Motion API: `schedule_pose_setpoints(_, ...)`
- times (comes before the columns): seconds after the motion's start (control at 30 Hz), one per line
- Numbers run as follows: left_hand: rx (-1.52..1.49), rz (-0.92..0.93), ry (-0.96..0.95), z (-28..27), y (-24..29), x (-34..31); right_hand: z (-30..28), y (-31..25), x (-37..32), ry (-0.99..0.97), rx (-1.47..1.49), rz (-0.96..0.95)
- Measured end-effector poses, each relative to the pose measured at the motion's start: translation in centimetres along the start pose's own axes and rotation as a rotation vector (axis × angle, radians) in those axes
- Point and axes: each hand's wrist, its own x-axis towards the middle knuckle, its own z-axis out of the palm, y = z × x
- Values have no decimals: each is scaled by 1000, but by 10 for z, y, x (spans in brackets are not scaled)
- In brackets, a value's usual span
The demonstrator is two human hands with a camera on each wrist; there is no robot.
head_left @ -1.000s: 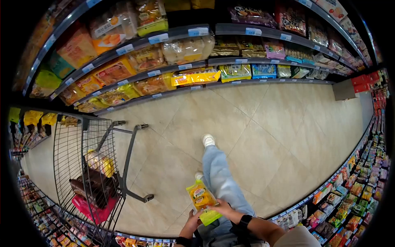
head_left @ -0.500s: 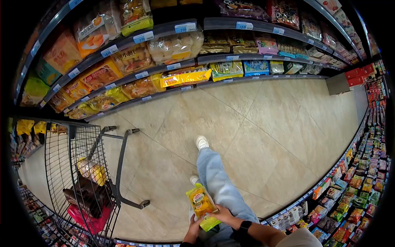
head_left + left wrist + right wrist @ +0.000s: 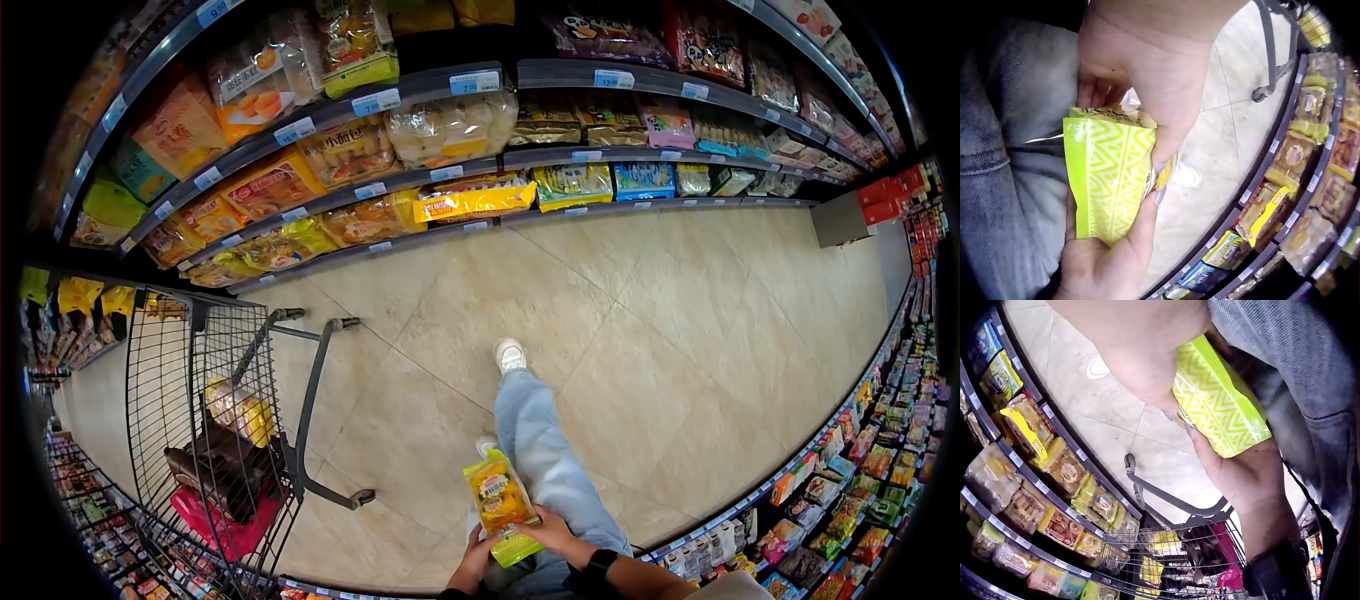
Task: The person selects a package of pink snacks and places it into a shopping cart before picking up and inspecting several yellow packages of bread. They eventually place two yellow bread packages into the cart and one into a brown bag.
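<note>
A yellow-green food packet (image 3: pixel 498 500) with an orange-yellow printed front is held between both hands, low in the head view. The left hand (image 3: pixel 476 556) grips its lower left side, and the right hand (image 3: pixel 549 529) grips its lower right side. In the left wrist view, the packet's zigzag-patterned end (image 3: pixel 1113 172) lies between the left hand (image 3: pixel 1147 75) above and the right hand (image 3: pixel 1107 265) below, with both thumbs close together on its edge. The right wrist view shows the same patterned end (image 3: pixel 1219 403); fingers behind the packet are mostly hidden.
A wire shopping cart (image 3: pixel 205 370) stands at left, holding a yellow packet (image 3: pixel 240 410), a dark brown item (image 3: pixel 225 470) and a pink item (image 3: pixel 232 522). Shelves of packaged food (image 3: pixel 420 158) run across the top and more line the right. Tiled floor (image 3: pixel 640 330) lies between; a grey box (image 3: pixel 838 220) stands far right.
The head view has swung sideways and back. Both hands still hold the packet, which now sits slightly right of its earlier place in the view and more upright.
</note>
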Motion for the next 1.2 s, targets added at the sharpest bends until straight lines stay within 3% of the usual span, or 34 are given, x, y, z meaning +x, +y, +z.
schedule_pose_setpoints(0.3,31,-69,-1,0,16,1,8,24,13,-31,11,13)
schedule_pose_setpoints(0.4,216,-91,72,8,24,1,7,14,15,-54,-55,-40)
schedule_pose_setpoints(0.57,35,105,-129,17,35,-8,0,-6,15,-122,-163,-174)
schedule_pose_setpoints(0.67,-78,77,-199,20,51,-6,-27,-66,32,-284,-576,-420)
schedule_pose_setpoints(0.73,-122,35,-230,15,56,-5,-48,-116,39,113,-794,-813)
schedule_pose_setpoints(0.83,-141,-32,-246,5,60,-6,-97,-263,-15,305,-439,-962)
schedule_pose_setpoints(0.87,-115,-76,-233,8,67,-13,-114,-299,-45,364,-350,-1121)
schedule_pose_setpoints(0.93,-110,-83,-206,7,72,-10,-124,-337,-99,568,167,-1485)
schedule_pose_setpoints(0.97,-88,-85,-196,9,75,-12,-125,-358,-121,675,395,-1763)
schedule_pose_setpoints(1.03,-38,-99,-183,16,83,-14,-147,-351,-169,243,981,-1970)
schedule_pose_setpoints(1.1,5,-110,-163,13,82,-9,-153,-375,-194,-53,1018,-2657)
schedule_pose_setpoints(1.17,40,-136,-147,10,81,-3,-149,-377,-201,44,758,-2780)
schedule_pose_setpoints(1.2,25,-131,-160,8,80,2,-144,-381,-197,107,654,-2725)
